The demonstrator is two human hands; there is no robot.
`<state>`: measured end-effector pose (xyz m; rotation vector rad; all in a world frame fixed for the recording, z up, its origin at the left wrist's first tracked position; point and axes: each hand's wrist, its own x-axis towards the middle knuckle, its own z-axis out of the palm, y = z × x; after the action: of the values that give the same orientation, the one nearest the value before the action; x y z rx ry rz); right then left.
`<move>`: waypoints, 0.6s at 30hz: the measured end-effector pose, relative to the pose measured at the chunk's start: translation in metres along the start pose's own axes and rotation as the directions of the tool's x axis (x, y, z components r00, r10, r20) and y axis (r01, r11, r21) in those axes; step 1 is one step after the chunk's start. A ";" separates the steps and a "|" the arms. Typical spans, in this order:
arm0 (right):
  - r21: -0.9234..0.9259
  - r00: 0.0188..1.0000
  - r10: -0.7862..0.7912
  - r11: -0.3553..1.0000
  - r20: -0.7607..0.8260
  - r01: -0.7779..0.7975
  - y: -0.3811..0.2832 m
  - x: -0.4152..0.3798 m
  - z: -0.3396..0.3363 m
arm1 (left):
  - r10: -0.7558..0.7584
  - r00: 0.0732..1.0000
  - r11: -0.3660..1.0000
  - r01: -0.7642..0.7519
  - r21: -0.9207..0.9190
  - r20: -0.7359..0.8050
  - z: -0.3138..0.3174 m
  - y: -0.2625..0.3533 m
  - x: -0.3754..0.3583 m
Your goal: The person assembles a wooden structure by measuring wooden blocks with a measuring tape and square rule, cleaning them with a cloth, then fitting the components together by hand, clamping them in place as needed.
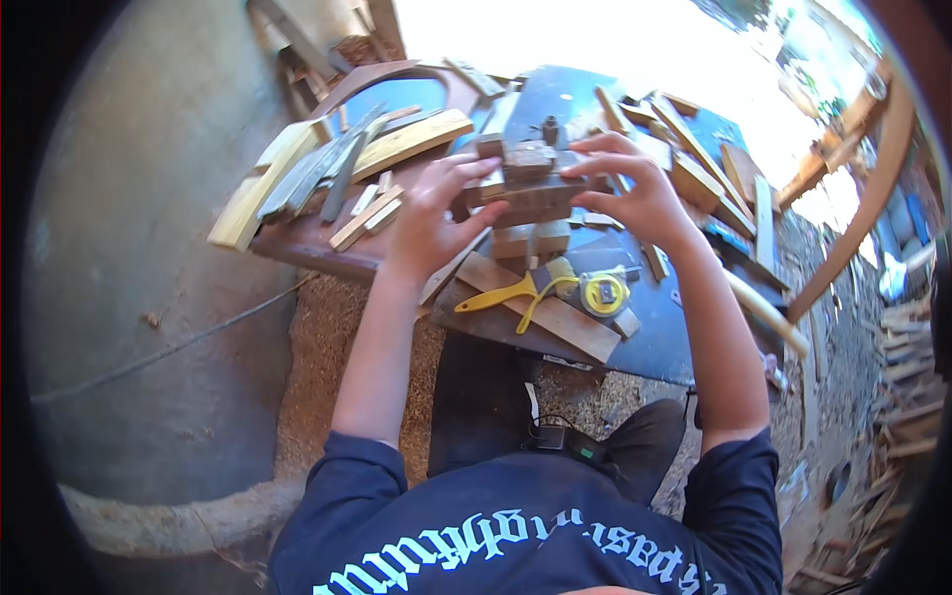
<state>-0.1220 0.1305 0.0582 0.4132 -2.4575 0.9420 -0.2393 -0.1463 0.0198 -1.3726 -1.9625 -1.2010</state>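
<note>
Both hands are at a stack of small wooden blocks (531, 157) on the table in front of me. My left hand (434, 210) grips the left side of a brown wooden block (540, 201) in the stack, thumb low and fingers above. From the right, my right hand (640, 193) pinches the same block between thumb and fingers. Below it lie paler wooden blocks (516, 241). Closer to me are a yellow-handled brush (496, 297) and a yellow tape measure (603, 293), beside a flat wooden board (570, 327).
Wood offcuts (412, 142) cover the left of the dark table (659, 342), and more wooden pieces (699, 178) lie at its right. A curved wooden piece (873, 198) rises at the far right. Sawdust (327, 377) covers the floor; a wall (159, 198) stands left.
</note>
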 end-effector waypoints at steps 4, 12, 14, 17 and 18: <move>0.022 0.991 0.126 0.992 0.034 -0.127 -0.003 0.000 0.001 | 0.001 0.999 0.999 -0.003 -0.049 -0.036 0.004 0.000 -0.004; -0.009 0.992 0.109 0.994 0.060 -0.109 -0.005 0.001 -0.001 | 0.008 1.000 0.998 -0.010 -0.065 -0.030 0.006 -0.004 -0.006; -0.024 0.994 0.104 0.994 0.045 -0.103 -0.004 0.000 -0.001 | 0.014 1.000 0.998 -0.015 -0.061 -0.026 0.006 -0.005 -0.006; -0.051 0.993 0.107 0.993 0.055 -0.105 -0.006 0.002 -0.002 | -0.011 0.999 0.998 0.008 -0.069 -0.032 0.007 -0.004 -0.008; -0.061 0.992 0.111 0.992 0.062 -0.107 -0.007 0.002 -0.003 | -0.013 0.999 0.998 0.011 -0.057 -0.030 0.006 -0.002 -0.008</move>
<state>-0.1198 0.1278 0.0651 0.2969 -2.5829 0.9122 -0.2371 -0.1460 0.0098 -1.3636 -1.9321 -1.2853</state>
